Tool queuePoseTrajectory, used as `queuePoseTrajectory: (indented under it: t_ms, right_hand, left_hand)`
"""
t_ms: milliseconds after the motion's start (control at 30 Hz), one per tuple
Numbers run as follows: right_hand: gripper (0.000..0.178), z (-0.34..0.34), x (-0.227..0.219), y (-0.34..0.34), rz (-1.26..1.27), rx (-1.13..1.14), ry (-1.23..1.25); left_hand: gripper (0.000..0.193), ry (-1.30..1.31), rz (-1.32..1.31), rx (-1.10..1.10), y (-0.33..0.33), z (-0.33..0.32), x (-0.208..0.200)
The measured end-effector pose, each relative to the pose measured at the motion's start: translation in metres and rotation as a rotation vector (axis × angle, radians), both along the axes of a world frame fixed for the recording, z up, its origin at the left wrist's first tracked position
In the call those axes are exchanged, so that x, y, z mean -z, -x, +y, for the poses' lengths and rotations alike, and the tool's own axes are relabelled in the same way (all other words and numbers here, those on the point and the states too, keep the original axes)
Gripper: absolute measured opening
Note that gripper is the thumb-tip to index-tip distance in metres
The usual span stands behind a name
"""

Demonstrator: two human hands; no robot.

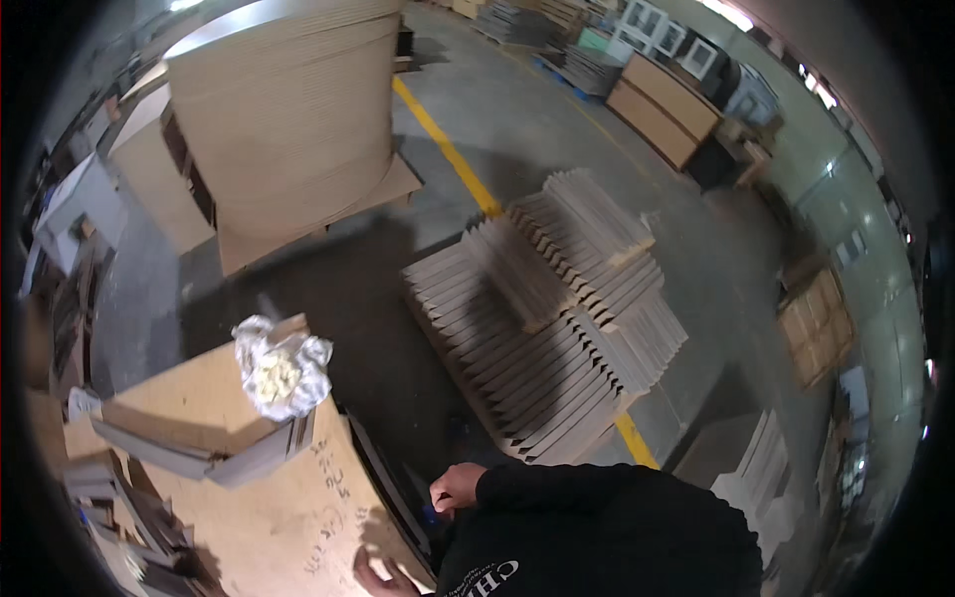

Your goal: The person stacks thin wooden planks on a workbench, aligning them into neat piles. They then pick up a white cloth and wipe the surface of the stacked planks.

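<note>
My left hand (384, 575) is at the lower edge of the pale wooden board (269, 507), its fingers apart and just over or touching the surface; I cannot tell which. My right hand (457, 488), at the end of a black sleeve (597, 507), is beside the board's right edge with its fingers curled in. What it holds, if anything, is hidden. On the board lie joined grey angled strips (214, 463) and some handwriting. At its far corner sits a crumpled silvery wrapping (284, 368) with a cream-coloured lumpy mass in it.
Ahead to the right, grey slatted pieces (537, 348) are stacked in overlapping rows on the floor. A tall curved stack of brown sheets (288, 119) stands far left. More strips (129, 507) crowd the board's left side. White panels (746, 468) lean at my right.
</note>
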State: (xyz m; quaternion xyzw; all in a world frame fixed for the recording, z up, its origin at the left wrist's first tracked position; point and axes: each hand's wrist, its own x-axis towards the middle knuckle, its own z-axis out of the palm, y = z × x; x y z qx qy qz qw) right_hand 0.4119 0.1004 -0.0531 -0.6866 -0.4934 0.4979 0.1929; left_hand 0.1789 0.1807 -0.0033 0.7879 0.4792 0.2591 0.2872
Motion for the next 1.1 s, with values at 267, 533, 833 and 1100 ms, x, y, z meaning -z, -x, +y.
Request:
queuePoseTrajectory:
  t_ms: [267, 533, 833, 1100]
  right_hand:
    - [0.026, -0.026, 0.019, -0.135, -0.075, 0.372, 0.012]
    - [0.039, -0.109, 0.090, -0.227, 0.028, 0.950, 0.145]
    - [0.041, -0.134, 0.127, -0.250, 0.202, 1.559, 0.369]
    - [0.042, -0.181, 0.294, -0.356, 0.185, 1.755, 0.365]
  left_hand:
    - [0.026, 0.487, -0.007, 0.323, -0.153, 0.025, 0.020]
    - [0.024, 0.377, 0.148, 0.768, -0.302, 0.075, 0.067]
    - [0.029, 0.482, 0.421, 1.143, -0.456, 0.097, 0.134]
    - [0.032, 0.970, 0.319, 1.027, -0.538, 0.089, 0.317]
